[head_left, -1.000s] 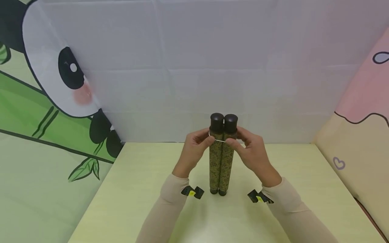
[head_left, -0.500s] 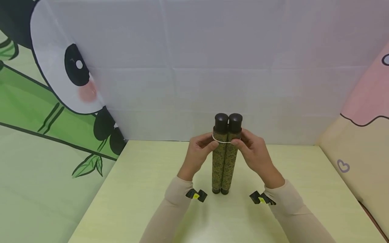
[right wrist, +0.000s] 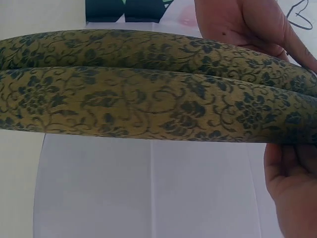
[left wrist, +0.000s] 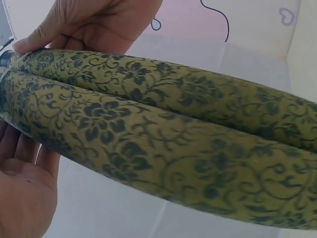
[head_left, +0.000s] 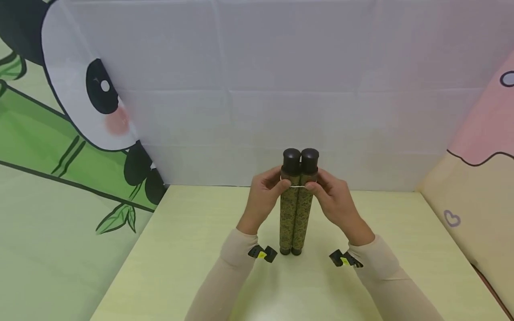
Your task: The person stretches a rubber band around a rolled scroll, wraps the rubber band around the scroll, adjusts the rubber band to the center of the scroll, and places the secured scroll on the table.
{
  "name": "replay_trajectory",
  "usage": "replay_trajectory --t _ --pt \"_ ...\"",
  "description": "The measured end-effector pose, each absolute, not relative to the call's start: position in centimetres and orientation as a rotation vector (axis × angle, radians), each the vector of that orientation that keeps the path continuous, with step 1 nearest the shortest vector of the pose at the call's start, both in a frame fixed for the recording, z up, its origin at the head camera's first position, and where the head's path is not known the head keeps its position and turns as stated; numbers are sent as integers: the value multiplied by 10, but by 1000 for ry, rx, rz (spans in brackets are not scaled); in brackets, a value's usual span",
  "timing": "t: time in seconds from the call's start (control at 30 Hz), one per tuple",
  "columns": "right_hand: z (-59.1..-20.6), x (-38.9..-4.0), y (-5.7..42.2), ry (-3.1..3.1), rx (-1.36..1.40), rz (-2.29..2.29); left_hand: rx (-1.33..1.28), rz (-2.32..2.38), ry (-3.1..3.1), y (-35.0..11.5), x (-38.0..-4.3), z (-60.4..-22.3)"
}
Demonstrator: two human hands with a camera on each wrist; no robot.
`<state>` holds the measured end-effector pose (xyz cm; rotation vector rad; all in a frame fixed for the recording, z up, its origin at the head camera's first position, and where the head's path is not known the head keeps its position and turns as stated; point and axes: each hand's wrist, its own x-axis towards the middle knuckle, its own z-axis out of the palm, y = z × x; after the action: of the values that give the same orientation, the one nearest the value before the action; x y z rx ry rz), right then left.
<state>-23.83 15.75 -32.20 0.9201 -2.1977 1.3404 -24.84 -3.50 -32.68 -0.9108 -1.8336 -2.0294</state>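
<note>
A scroll [head_left: 287, 209] stands upright on the table, its two rolls side by side in green-gold brocade with dark floral scrollwork. Each roll has a black knob [head_left: 292, 161] on top and a small dark end at the bottom. A thin white band [head_left: 297, 186] runs across the front of both rolls, just below the knobs. My left hand [head_left: 263, 191] pinches the band at the left side, thumb in front and fingers curled behind. From the right, my right hand [head_left: 335, 196] pinches it likewise. The rolls hide the fingertips behind them.
The pale yellow table [head_left: 192, 249] reaches back to a white wall sheet [head_left: 241, 120]. A panda-and-bamboo printed sheet [head_left: 40, 214] hangs at the left, a pink and cream one [head_left: 478, 187] at the right.
The band sagged in a curve half a second ago and now runs nearly straight between the thumbs, slightly higher. The left thumb has shifted right onto the roll. The scroll still stands upright.
</note>
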Motion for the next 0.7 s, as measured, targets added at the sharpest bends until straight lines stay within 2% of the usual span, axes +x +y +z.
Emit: replay_trajectory --t 0.13,0.7 --pt "-329 -240 158 -2206 884 1312 -861 -2104 -1827 -36 -243 -329" --pt "-339 -239 160 -2193 857 1263 -800 -2125 -1797 -30 -259 -358"
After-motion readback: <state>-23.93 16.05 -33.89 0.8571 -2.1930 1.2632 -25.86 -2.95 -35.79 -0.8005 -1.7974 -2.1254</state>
